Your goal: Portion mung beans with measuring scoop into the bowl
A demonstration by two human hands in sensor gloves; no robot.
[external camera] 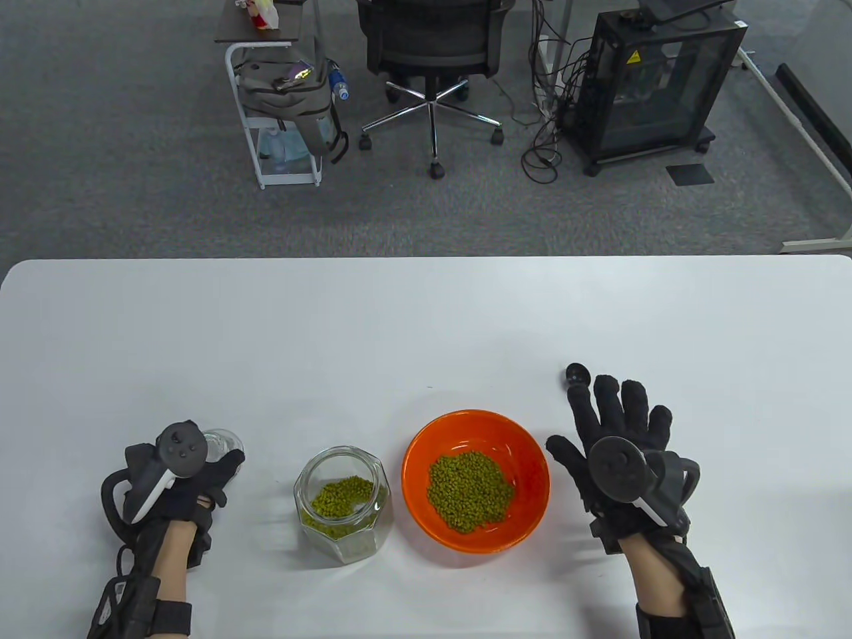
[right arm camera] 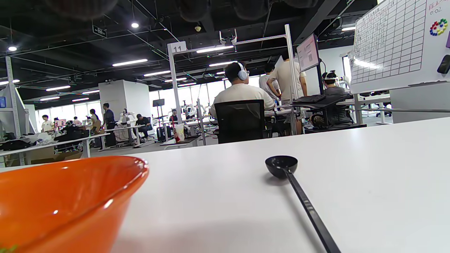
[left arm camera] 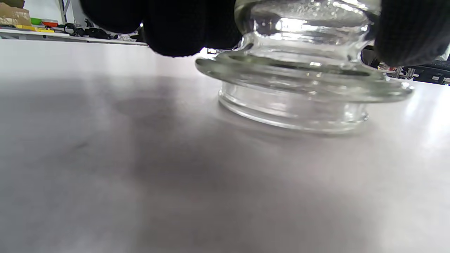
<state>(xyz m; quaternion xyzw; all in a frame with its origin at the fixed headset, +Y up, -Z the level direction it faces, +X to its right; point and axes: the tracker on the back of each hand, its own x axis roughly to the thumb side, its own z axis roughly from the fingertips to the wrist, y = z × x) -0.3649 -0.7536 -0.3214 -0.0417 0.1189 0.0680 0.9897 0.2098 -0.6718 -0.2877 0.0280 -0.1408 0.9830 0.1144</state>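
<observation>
Table view, scoop and hands. The measuring scoop (external camera: 576,375) is shown lying on the white table (external camera: 426,319) at about two o'clock from the orange bowl (external camera: 476,480), well apart from it. Only its round black cup is seen in this view; the handle is hidden beneath the right hand (external camera: 616,439). In the right wrist view the scoop (right arm camera: 299,195) is seen whole: its long axis runs from the cup at the far end toward the wrist at the near end, so the handle is judged to lie ready under the palm.

The right hand is held flat and spread above the handle, fingers straight and pointing to twelve o'clock, nothing gripped. It is by far the nearer hand to the scoop.

The bowl sits at the table's near centre and already carries a heap of mung beans (external camera: 470,491). Just beside it, at nine o'clock, stands the open glass jar (external camera: 343,504), with beans remaining inside.

The left hand (external camera: 183,482) is placed at nine o'clock from the jar, near it. Its fingers are curled round the knob of the glass lid (left arm camera: 302,66), which, in the left wrist view, is set on the table.

Whether a further portion is intended cannot be told.
</observation>
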